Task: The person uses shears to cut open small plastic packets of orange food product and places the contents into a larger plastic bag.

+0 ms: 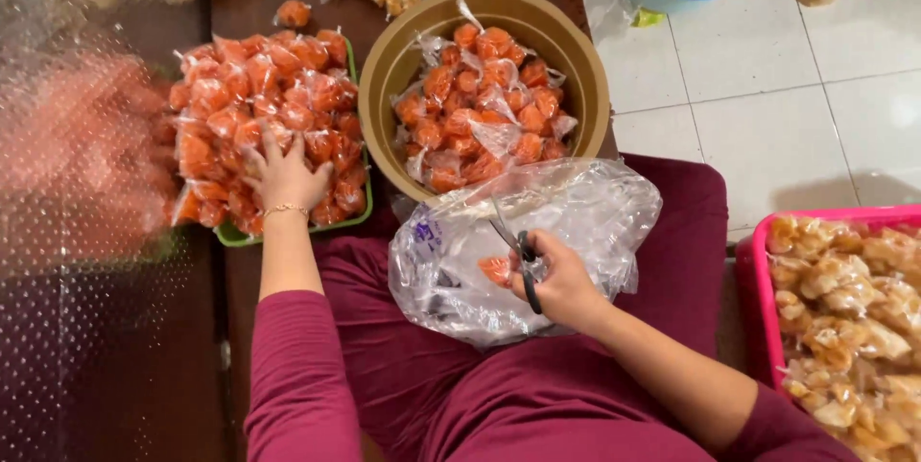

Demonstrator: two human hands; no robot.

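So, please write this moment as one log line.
left hand: on orange packets in green tray | right hand: holds scissors, one packet over clear bag

Maroon sleeves (thin gold bracelet (pixel 286 210))

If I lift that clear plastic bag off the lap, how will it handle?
The clear plastic bag looks thin and crumpled, so probably floppy and light. It sags open, so its contents might spill. The right hand, holding scissors, rests on it, so it would likely drag.

White tiled floor (pixel 767 88) beside a dark wooden table (pixel 144 376)
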